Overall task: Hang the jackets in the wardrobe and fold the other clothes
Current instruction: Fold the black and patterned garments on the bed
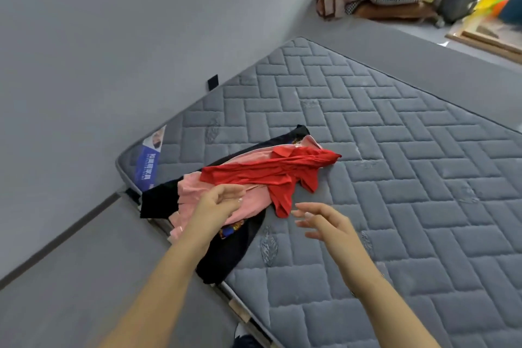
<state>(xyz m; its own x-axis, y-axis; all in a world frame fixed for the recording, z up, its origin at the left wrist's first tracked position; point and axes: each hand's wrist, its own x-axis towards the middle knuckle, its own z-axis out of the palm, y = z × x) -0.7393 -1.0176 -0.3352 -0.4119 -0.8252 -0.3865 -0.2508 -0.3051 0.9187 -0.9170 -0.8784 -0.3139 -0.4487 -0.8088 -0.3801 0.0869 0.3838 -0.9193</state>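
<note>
Folding barely begun: clothes in one loose heap at the mattress corner

Nothing looks folded or hung yet, and no wardrobe is in view. The red garment (pixel 271 175) lies crumpled across a pink garment (pixel 248 203), both on a black garment (pixel 226 251), at about 8 o'clock on the grey quilted mattress (pixel 395 178). The left hand (pixel 220 200) hovers over the pink cloth, fingers loosely curled; whether it pinches fabric I cannot tell. The right hand (pixel 324 223), at 5 o'clock of the red piece, is spread and holds nothing
</note>
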